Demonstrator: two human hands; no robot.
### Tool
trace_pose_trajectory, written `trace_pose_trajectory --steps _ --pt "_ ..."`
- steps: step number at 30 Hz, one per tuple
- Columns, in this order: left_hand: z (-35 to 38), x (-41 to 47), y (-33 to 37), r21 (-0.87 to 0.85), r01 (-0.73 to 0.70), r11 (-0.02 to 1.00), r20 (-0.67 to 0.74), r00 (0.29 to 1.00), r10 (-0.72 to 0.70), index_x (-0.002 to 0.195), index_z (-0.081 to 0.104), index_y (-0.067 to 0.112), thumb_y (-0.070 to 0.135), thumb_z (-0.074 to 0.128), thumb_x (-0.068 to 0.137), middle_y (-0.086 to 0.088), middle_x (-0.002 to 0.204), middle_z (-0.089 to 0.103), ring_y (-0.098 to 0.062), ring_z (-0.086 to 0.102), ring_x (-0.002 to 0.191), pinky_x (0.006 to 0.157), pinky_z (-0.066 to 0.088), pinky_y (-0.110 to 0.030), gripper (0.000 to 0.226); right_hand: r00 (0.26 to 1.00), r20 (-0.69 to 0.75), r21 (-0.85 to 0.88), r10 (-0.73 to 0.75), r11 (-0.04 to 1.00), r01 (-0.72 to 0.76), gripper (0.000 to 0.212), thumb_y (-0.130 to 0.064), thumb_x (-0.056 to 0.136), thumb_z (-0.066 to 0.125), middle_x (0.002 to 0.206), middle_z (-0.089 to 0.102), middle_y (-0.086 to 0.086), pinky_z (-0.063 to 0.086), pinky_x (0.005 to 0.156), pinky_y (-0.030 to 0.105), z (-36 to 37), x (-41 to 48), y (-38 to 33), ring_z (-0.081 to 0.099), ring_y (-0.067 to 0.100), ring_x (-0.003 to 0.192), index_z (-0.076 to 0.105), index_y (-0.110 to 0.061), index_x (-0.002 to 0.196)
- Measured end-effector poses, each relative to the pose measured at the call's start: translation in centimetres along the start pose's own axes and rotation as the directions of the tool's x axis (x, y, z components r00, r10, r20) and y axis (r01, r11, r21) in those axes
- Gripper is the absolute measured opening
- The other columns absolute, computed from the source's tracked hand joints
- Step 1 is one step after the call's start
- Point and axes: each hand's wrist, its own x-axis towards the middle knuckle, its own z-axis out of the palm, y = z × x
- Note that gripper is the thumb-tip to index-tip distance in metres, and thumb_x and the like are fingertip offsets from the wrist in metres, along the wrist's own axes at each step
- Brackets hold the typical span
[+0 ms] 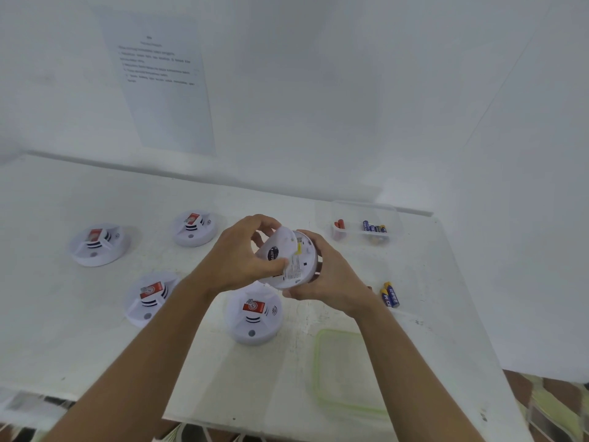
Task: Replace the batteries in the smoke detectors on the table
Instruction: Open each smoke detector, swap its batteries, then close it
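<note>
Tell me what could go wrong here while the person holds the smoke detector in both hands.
1. The held detector hangs above a second detector; if the left hand or right hand slips, it may drop on it.
2. The loose batteries lie close to the right wrist; it could knock them toward the table edge.

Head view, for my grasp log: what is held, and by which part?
A detector: the right hand grips its rim, the left hand pinches its back cover.
</note>
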Motion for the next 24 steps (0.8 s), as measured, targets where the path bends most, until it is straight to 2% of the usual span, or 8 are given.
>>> trace_pose_trajectory --steps 4,6,9,12,16,20,22,24 --pt "-0.4 0.0 -0.2 -0.129 0.007 0.992 -0.076 0.997 -0.017 0.127 0.048 0.041 0.03 0.074 0.08 0.014 0.104 0.057 -0.009 0.059 0.076 0.061 0.049 -0.014 0.055 1.0 -0.002 -0.002 0.007 1.0 -0.007 0.093 -0.002 0.062 0.091 0.122 0.062 -0.015 0.061 0.083 0.035 0.0 -0.1 0.0 0.061 0.008 0.112 0.048 -0.033 0.137" --pt "-0.3 0.1 0.0 -0.16 0.014 0.987 -0.112 0.993 -0.033 0.118 0.054 0.041 0.035 0.069 0.081 0.01 0.103 0.058 -0.013 0.061 0.074 0.061 0.051 -0.017 0.041 1.0 0.0 -0.008 0.013 1.0 -0.013 0.093 -0.003 0.061 0.092 0.122 0.062 -0.017 0.061 0.084 0.035 0.0 -0.2 -0.1 0.06 0.004 0.111 0.048 -0.034 0.137" --pt "0.1 0.3 -0.1 -0.242 0.082 0.967 -0.158 0.98 -0.123 0.101 0.054 0.028 0.031 0.069 0.084 0.006 0.096 0.061 -0.011 0.063 0.077 0.061 0.053 -0.023 0.023 1.0 0.012 -0.007 0.013 1.0 -0.013 0.094 -0.003 0.061 0.093 0.121 0.062 -0.019 0.061 0.085 0.035 0.0 -0.3 -0.1 0.06 0.003 0.111 0.048 -0.034 0.138" --pt "0.8 0.4 -0.3 -0.351 0.142 0.926 -0.127 0.972 -0.197 0.095 0.053 0.021 0.029 0.064 0.092 0.008 0.085 0.062 -0.006 0.061 0.073 0.061 0.05 -0.022 0.014 1.0 0.019 0.0 0.011 1.0 -0.011 0.094 -0.004 0.061 0.093 0.122 0.062 -0.017 0.061 0.085 0.035 -0.2 -0.4 -0.2 0.06 0.003 0.111 0.048 -0.033 0.138" --pt "1.3 0.3 -0.4 -0.606 0.139 0.783 -0.186 0.933 -0.31 0.089 0.06 0.014 0.022 0.063 0.094 0.008 0.071 0.061 -0.008 0.056 0.064 0.062 0.047 -0.024 0.01 1.0 0.011 0.015 0.013 1.0 -0.013 0.093 -0.004 0.061 0.093 0.124 0.062 -0.015 0.06 0.087 0.035 -0.3 -0.6 -0.1 0.06 0.003 0.112 0.049 -0.031 0.138" --pt "1.6 0.0 -0.5 -0.818 0.12 0.563 -0.176 0.879 -0.443 0.09 0.064 0.009 0.021 0.078 0.08 -0.007 0.083 0.068 -0.024 0.061 0.078 0.075 0.048 -0.043 0.021 1.0 0.004 0.045 0.013 0.999 -0.013 0.093 -0.003 0.062 0.093 0.126 0.062 -0.014 0.06 0.089 0.04 -0.3 -0.8 0.0 0.06 0.006 0.115 0.049 -0.031 0.139" --pt "2.0 -0.5 -0.4 -0.81 0.138 0.57 -0.177 0.869 -0.462 0.083 0.062 0.009 0.026 0.084 0.069 -0.008 0.08 0.068 -0.023 0.063 0.077 0.072 0.05 -0.04 0.031 1.0 -0.005 0.063 0.013 0.998 -0.013 0.093 -0.002 0.062 0.093 0.125 0.063 -0.014 0.06 0.089 0.039 -0.3 -0.9 0.0 0.06 0.005 0.115 0.049 -0.03 0.139" --pt "2.5 -1.0 -0.1 -0.719 0.168 0.674 -0.237 0.853 -0.465 0.076 0.057 0.012 0.029 0.086 0.069 0.0 0.071 0.065 -0.014 0.06 0.065 0.06 0.047 -0.028 0.034 1.0 -0.012 0.086 0.015 0.996 -0.014 0.094 -0.002 0.061 0.093 0.126 0.062 -0.013 0.06 0.088 0.041 -0.2 -1.0 0.0 0.061 0.006 0.115 0.049 -0.03 0.139"
